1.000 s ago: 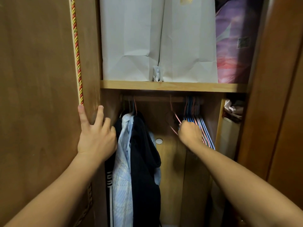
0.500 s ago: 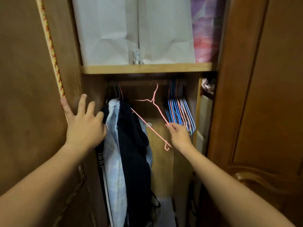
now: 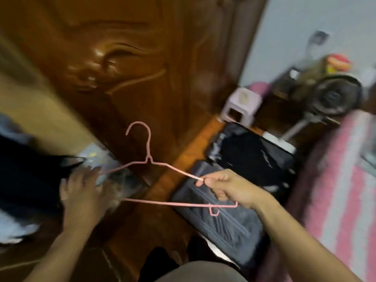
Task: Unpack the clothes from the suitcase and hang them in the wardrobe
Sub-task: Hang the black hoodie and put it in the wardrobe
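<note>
1. At the far left hang dark clothes [image 3: 26,180], soft and smeared by blur, with a strip of pale fabric below them. This edge is presumably the wardrobe's interior.

2. The left hand [image 3: 85,192] floats in front of those clothes with its fingers spread and loose, gripping nothing. It is too blurred to tell whether it touches anything.

3. The carved wooden door [image 3: 114,64] is glossy brown with a raised swirl in relief.

4. The pink hanger [image 3: 149,151] is thin coated wire, hook upward, with a small loop on its lower bar. The right hand [image 3: 227,188] pinches its right shoulder between thumb and fingers, so the hanger is held in the air between wardrobe and suitcase.

5. The suitcase [image 3: 219,218] lies open on the floor to the right, dark grey fabric with stitched panels, a black garment [image 3: 252,155] folded in its far half (the clothes to unpack).

6. Judged from this, the step in hand is bringing an empty hanger to the suitcase. The next move calls for the free left hand to lift a garment and thread the wire shoulders into its neck.

7. Further right stand a small plastic stool [image 3: 240,106], a fan [image 3: 333,96] and a pink-and-white striped bed cover [image 3: 345,180].
</note>
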`<state>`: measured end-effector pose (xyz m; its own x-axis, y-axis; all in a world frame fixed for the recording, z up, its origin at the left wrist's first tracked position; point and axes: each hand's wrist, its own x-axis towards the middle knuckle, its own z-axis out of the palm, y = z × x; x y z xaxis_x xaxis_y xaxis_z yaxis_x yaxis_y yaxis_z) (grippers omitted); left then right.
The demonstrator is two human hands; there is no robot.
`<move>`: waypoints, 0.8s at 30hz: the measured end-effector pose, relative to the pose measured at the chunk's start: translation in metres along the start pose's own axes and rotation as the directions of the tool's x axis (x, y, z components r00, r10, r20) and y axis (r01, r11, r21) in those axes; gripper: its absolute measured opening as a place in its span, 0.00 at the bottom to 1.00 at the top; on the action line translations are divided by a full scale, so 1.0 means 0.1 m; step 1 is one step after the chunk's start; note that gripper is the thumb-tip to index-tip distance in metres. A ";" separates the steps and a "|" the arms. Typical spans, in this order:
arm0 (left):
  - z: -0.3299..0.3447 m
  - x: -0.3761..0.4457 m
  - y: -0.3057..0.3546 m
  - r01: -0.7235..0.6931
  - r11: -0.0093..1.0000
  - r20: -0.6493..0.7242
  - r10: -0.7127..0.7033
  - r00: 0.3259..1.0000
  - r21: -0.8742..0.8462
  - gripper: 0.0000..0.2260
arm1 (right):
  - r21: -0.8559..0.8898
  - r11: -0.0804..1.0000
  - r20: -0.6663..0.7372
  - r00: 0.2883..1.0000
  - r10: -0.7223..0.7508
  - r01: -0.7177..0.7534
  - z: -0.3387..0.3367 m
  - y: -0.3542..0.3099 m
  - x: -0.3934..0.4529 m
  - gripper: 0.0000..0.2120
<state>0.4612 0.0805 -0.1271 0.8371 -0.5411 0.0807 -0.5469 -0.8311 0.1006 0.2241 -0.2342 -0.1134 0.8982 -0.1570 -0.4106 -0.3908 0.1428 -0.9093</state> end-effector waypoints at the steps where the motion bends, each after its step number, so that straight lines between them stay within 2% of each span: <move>1: 0.14 -0.02 0.00 -0.025 1.000 0.090 0.023 0.996 0.017 0.19 | 0.003 1.000 -0.054 0.998 0.024 -0.024 -0.12 0.15 -0.24 0.11; 3: 0.28 -0.04 0.14 0.008 0.991 0.260 0.027 0.965 -0.134 0.12 | -0.039 0.996 -0.186 0.979 0.077 -0.085 -0.30 0.49 -0.72 0.11; 5: 0.35 -0.08 0.45 0.082 0.941 0.448 0.079 0.890 -0.329 0.11 | -0.077 0.981 -0.313 0.938 0.148 -0.180 -0.34 0.86 -1.20 0.08; 7: 0.53 -0.21 0.81 0.076 0.899 0.600 0.223 0.768 -0.432 0.10 | -0.185 0.929 -0.373 0.898 0.236 -0.321 -0.22 1.25 -1.67 0.11; 8: 0.63 -0.32 1.01 0.051 0.877 0.643 0.309 0.701 -0.477 0.09 | -0.209 0.905 -0.381 0.883 0.274 -0.370 -0.08 1.41 -1.88 0.09; 9: 0.67 -0.45 1.25 -0.002 0.862 0.660 0.390 0.642 -0.508 0.09 | -0.179 0.912 -0.409 0.871 0.273 -0.370 0.10 1.50 -2.06 0.04; 10: 0.71 -0.59 1.48 -0.050 0.838 0.666 0.467 0.582 -0.543 0.10 | -0.099 0.935 -0.472 0.843 0.258 -0.341 0.29 1.57 -2.22 0.05; 11: 0.70 -0.74 1.71 -0.087 0.810 0.660 0.531 0.531 -0.580 0.10 | -0.003 0.955 -0.568 0.787 0.242 -0.295 0.48 1.60 -2.36 0.06; 12: 0.68 -0.89 1.96 -0.101 0.784 0.655 0.575 0.490 -0.612 0.11 | 0.081 0.965 -0.696 0.680 0.233 -0.248 0.62 1.62 -2.48 0.08; 13: 0.63 -1.01 2.16 -0.120 0.766 0.652 0.609 0.452 -0.631 0.11 | 0.146 0.966 -0.811 0.534 0.240 -0.212 0.70 1.68 -2.60 0.13; 14: 0.61 -1.15 2.35 -0.146 0.748 0.649 0.642 0.408 -0.647 0.10 | 0.220 0.960 -0.881 0.387 0.272 -0.173 0.75 1.79 -2.73 0.18; 15: 0.61 -1.25 2.51 -0.175 0.734 0.651 0.668 0.361 -0.656 0.08 | 0.292 0.946 -0.907 0.273 0.321 -0.140 0.79 1.93 -2.86 0.20; 17: 0.68 -1.45 2.79 -0.208 0.709 0.649 0.703 0.290 -0.674 0.03 | 0.430 0.893 -0.888 0.116 0.445 -0.132 0.85 2.25 -3.13 0.22; 19: 0.80 -1.63 3.03 -0.241 0.702 0.656 0.713 0.249 -0.670 0.09 | 0.593 0.800 -0.805 -0.080 0.588 -0.094 0.96 2.63 -3.45 0.21; 20: 0.87 -1.73 3.14 -0.265 0.697 0.659 0.717 0.226 -0.667 0.13 | 0.658 0.753 -0.744 -0.173 0.646 -0.020 1.03 2.84 -3.64 0.18; 21: 0.91 -1.83 3.25 -0.293 0.704 0.680 0.706 0.198 -0.647 0.15 | 0.712 0.698 -0.668 -0.227 0.708 0.082 1.10 3.02 -3.83 0.15; 24: 1.07 -2.12 3.51 -0.369 0.731 0.749 0.651 0.123 -0.574 0.15 | 0.780 0.544 -0.470 -0.285 0.835 0.308 1.23 3.54 -4.37 0.06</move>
<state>0.0932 -0.1106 -0.2147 -0.2435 -0.7038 -0.6673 -0.7156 -0.3341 0.6135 -0.2823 0.0050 -0.2477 -0.6772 -0.2953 -0.6739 0.2210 0.7920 -0.5691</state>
